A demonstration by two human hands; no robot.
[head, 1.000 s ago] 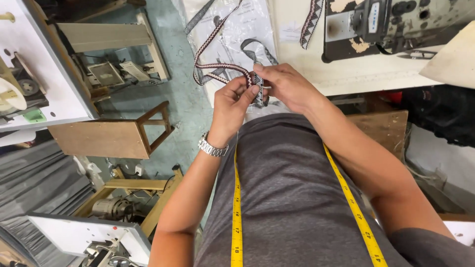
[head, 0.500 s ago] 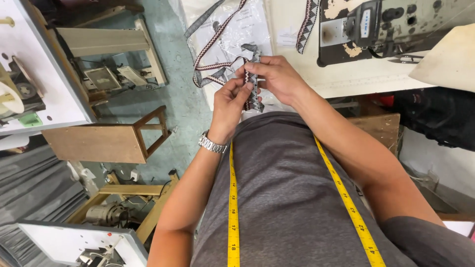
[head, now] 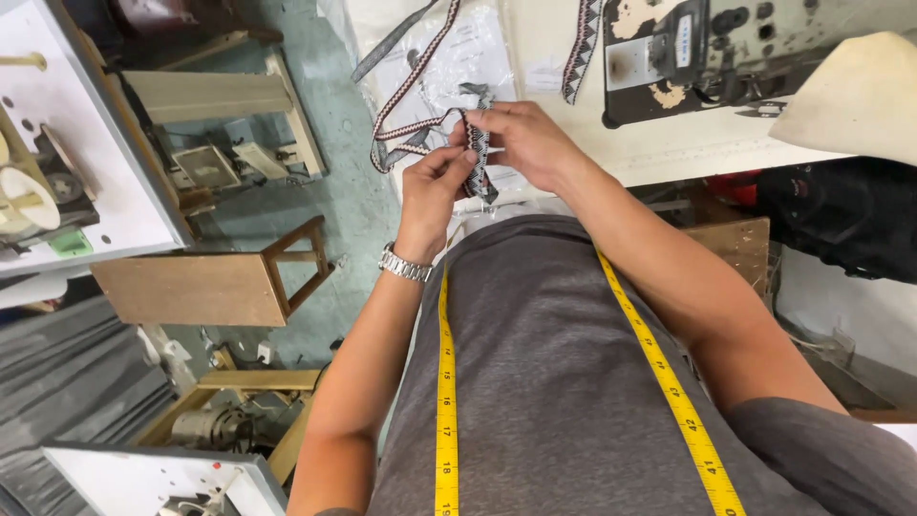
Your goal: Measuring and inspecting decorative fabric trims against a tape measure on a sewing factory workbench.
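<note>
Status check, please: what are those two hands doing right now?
Left hand and right hand both pinching patterned woven ribbon. Ribbon trails onto clear plastic bag. Nothing in the way.

- The left hand (head: pixel 432 186) is reaching up from the lower left, its forearm bare and its wrist slightly bent.
- Its fingers (head: pixel 457 164) are curling inward, pinching at the tips.
- The right hand (head: pixel 523 139) is coming in from the lower right, back of the hand facing up.
- Its fingers (head: pixel 482 122) are closing in a pinch, touching the left fingertips in front of the chest.
</note>
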